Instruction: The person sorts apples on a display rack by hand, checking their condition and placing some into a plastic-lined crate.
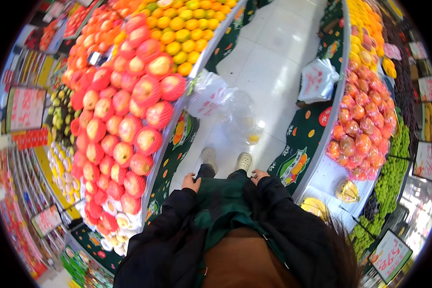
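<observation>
My left hand (191, 182) is beside the left edge of a dark green apron (221, 192), its fingers curled. At the apron's right edge is my right hand (260, 176), fingers bent. Whether either hand grips the cloth cannot be made out. Ahead of me, a translucent plastic bag (208, 95) with red print hangs at the rim of the left fruit stand. Adjoining it is clear plastic film (239, 113), with a small yellow-orange thing (253, 138) near its lower end. Red-netted fruit, apparently pomegranates or apples (122, 133), fills the left stand nearest me.
Stands flank a tiled aisle (262, 46). Oranges (183, 34) lie at the far left. On the right are wrapped round fruit (361, 129), green grapes (392, 176), bananas (313, 207) and a wrapped yellow fruit (347, 190). A stack of plastic bags (318, 81) hangs from the right stand.
</observation>
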The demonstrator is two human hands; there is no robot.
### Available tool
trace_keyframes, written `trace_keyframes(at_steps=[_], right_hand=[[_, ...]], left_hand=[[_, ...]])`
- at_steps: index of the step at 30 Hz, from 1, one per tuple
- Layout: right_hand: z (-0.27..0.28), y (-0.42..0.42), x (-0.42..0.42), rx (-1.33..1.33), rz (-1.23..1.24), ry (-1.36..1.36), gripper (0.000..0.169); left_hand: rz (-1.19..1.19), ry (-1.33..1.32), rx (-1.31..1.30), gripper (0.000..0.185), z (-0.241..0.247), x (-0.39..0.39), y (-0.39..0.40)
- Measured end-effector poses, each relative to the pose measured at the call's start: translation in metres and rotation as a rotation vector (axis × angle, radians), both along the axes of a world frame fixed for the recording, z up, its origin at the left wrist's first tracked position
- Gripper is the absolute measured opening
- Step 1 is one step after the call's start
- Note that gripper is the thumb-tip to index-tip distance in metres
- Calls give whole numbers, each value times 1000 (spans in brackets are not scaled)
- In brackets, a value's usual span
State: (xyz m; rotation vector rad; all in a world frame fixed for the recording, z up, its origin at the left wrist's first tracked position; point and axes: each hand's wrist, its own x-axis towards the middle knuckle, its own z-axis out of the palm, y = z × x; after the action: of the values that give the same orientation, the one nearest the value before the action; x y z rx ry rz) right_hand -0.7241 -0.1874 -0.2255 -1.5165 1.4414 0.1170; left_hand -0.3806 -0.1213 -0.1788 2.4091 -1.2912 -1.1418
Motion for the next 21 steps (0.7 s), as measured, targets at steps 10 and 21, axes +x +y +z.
trace_keyframes(at_steps=[10,21], right_hand=[[-16,41,-15,-95,-400,110,42],[0,131,53,340,-741,167,42]], left_hand=[[-319,196,-366,103,-89,-7,-243],[-779,0,198,111,-217,-43,-412]])
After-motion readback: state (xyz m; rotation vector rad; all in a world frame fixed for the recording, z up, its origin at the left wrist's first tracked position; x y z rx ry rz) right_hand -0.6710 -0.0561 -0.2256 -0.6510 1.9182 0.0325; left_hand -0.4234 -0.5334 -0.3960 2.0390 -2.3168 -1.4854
